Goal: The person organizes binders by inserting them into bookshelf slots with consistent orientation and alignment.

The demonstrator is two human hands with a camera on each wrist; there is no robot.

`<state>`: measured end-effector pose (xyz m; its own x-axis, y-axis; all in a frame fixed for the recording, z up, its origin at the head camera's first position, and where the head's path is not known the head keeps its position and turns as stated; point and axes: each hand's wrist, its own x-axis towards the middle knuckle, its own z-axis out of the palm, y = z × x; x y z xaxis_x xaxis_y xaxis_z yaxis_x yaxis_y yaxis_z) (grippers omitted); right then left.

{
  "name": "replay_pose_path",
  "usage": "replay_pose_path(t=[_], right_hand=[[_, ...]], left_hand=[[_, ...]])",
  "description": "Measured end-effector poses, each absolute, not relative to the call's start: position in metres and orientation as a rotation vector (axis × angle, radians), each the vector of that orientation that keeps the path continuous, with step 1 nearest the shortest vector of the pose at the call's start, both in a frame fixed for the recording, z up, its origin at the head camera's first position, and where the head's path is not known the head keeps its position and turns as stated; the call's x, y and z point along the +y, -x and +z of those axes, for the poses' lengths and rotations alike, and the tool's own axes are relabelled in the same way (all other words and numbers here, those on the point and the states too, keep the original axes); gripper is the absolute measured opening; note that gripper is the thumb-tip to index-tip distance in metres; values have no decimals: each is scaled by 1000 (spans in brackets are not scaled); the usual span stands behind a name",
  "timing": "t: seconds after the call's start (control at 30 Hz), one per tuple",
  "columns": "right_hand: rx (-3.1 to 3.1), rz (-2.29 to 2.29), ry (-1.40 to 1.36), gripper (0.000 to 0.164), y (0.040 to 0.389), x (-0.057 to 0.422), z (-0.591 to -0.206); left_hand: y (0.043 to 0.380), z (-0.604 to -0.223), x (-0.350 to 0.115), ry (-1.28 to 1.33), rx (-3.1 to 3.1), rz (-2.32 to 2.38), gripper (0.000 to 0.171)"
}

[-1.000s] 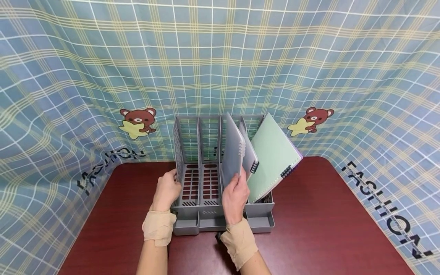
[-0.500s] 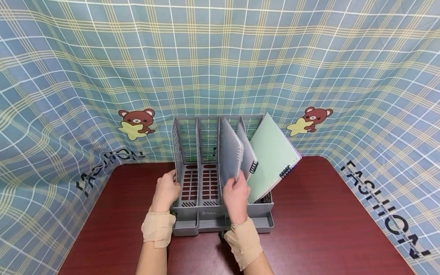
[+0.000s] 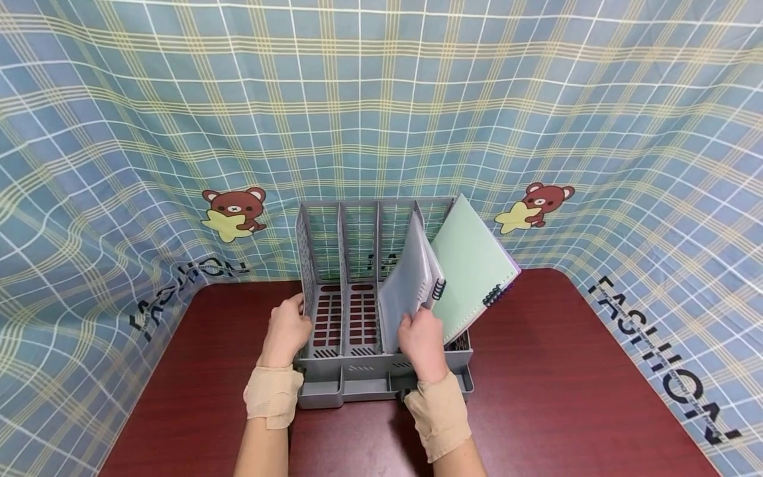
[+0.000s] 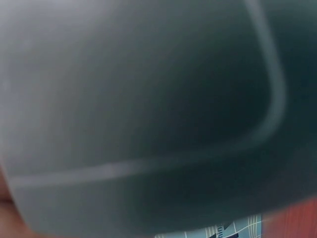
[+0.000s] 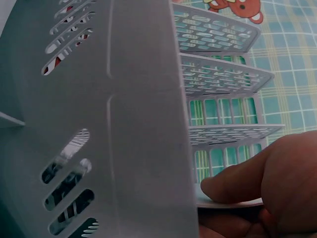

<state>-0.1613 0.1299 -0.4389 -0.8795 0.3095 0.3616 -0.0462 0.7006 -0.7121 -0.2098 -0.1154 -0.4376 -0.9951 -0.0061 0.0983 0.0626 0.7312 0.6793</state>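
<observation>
three notebooks (image 3: 411,291) in rack (image 3: 342,265) right slots

A: The file rack (image 3: 357,291) looks like moulded grey plastic, matt, its walls pierced with slots. The grey notebook (image 3: 408,291) has a frosted, semi-matt plastic cover and wire spiral binding.

B: The green notebook (image 3: 473,265) has a smooth pale cover, probably plastic too, though it is hard to tell from here. The desk (image 3: 566,371) is a reddish wood-grain surface with a slight sheen. The backdrop (image 3: 179,99) is soft checked cloth, and the wristbands (image 3: 271,394) are beige knit.
</observation>
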Motion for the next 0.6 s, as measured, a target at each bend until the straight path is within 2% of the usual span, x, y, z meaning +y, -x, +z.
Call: replay_pose_path(t=[0.37,0.6], right_hand=[[-2492,1036,177,21,163,132,-442],[-2610,1099,213,29,154,144,-430]], left_hand=[[212,-438,-118,39,-2835,-1105,57],[207,-429,-120,-6,-2851,-1148,55]])
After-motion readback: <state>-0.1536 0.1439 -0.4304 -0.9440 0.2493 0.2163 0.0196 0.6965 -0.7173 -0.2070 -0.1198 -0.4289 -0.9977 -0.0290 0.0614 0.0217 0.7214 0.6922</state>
